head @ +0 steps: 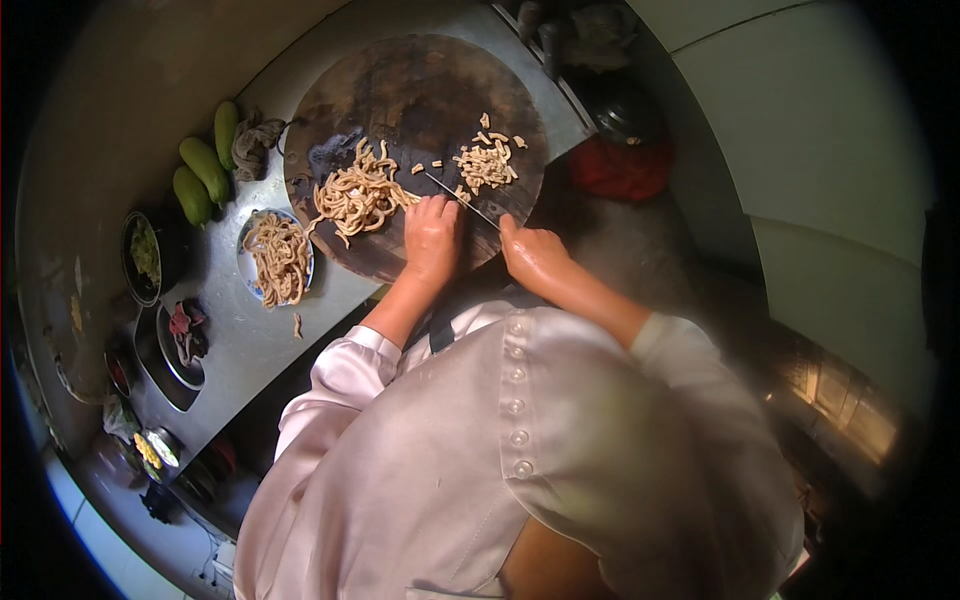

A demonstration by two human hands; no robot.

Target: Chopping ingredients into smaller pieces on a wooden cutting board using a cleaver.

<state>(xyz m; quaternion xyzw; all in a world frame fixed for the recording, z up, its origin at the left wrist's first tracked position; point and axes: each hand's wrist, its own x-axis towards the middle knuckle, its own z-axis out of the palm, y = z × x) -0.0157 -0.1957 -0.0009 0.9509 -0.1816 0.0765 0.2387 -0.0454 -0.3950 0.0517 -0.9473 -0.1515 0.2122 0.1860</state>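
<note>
My right hand (pixel 531 244) grips the handle of a kitchen knife (pixel 469 201), its thin blade seen nearly edge-on over a round wooden chopping board (pixel 416 75). Left of the blade, my left hand (pixel 433 232) holds down a few pale brown food strips, its fingertips curled beside the steel. A tangled heap of long strips (pixel 358 191) spreads over the board's left side. Short cut pieces (pixel 486 165) are piled to the right, beyond the blade. Two small bits lie near the knife tip. What the strips are made of, I cannot tell.
The board stands on a metal counter (pixel 247 352). Left of it are a blue-and-white plate (pixel 242 262) of more strips, several green gourds (pixel 202 169), a grey rag (pixel 255 142) and a dark pot (pixel 169 247). A sink (pixel 157 367) opens further left; a red object (pixel 622 169) sits at right.
</note>
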